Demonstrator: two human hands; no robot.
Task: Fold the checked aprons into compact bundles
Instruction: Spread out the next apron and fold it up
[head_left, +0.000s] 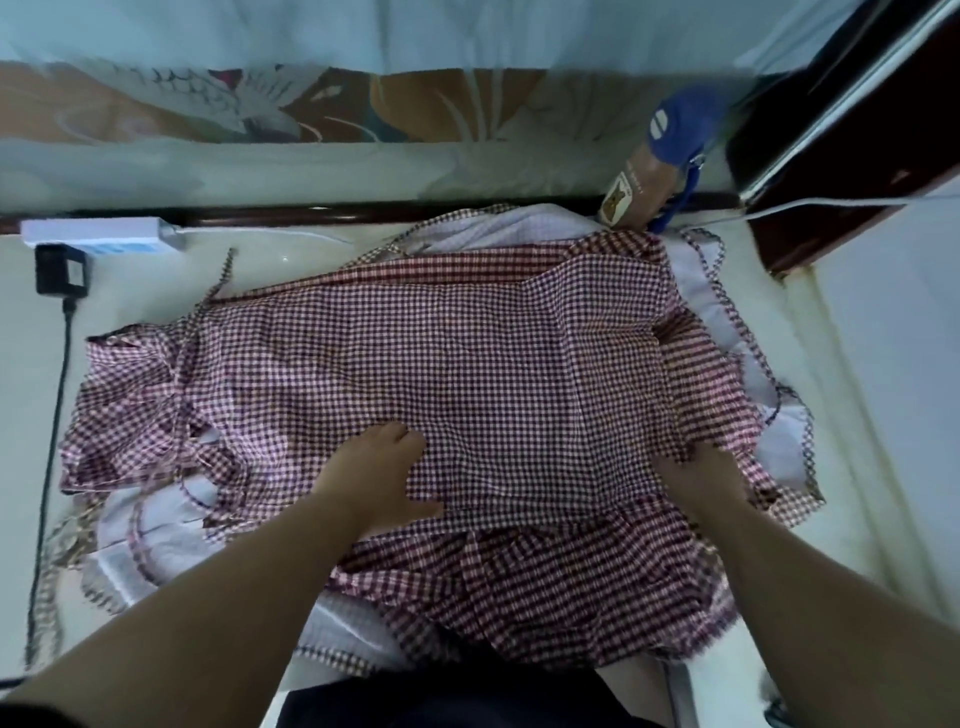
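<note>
maroon-and-white check under the straight, spread fingers (402, 436) of the left hand (379, 483), pressing flat on the near middle of the checked apron (467, 353). at the right fold edge, right hand (698, 475) on the cloth, fingertips blurred and half sunk in fabric; cannot tell whether pinching or only pressing. lies wide and rumpled across a pale cream surface (857, 374), right side folded in, white lining (727, 322) showing at the rims. far left, white power strip (98, 236) and black adapter (60, 270); far right, brown bottle (626, 192) just beside the apron's far edge.
</note>
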